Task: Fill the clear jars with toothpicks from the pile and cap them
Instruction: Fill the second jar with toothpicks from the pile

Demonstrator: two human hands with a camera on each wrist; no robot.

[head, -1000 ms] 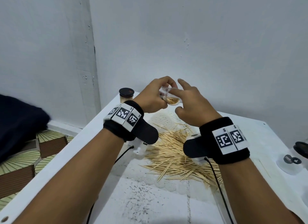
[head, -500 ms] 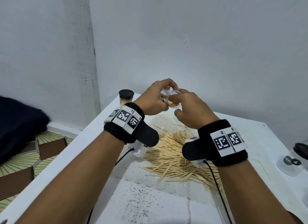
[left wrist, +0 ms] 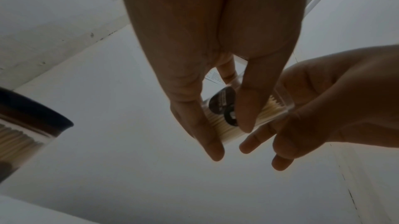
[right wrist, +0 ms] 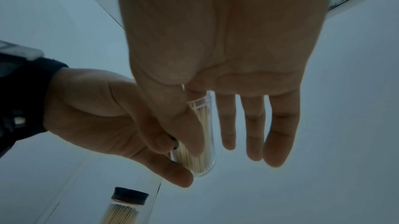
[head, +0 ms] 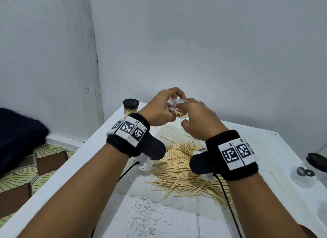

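Note:
My left hand (head: 164, 110) grips a clear jar (head: 178, 110) partly filled with toothpicks, tilted with its mouth toward me, above the far part of the white table (head: 109, 167). My right hand (head: 187, 112) pinches the jar's mouth end, index finger across the rim and thumb underneath. In the left wrist view my left hand (left wrist: 228, 135) wraps the jar (left wrist: 218, 123) near its dark label. In the right wrist view my right hand (right wrist: 200, 142) lays its thumb along the jar (right wrist: 205, 159), the other three fingers straight. The toothpick pile (head: 178, 170) lies below my wrists.
A filled jar with a black cap (head: 131, 106) stands at the table's back left corner. At the right edge stand another black-capped jar (head: 316, 163) and a clear labelled one (head: 304, 174). A loose toothpick (head: 277, 181) lies near them. Walls close the far side.
My right hand's fingers, spread beside the jar a second ago, have closed onto its mouth end. Both hands stay raised over the pile.

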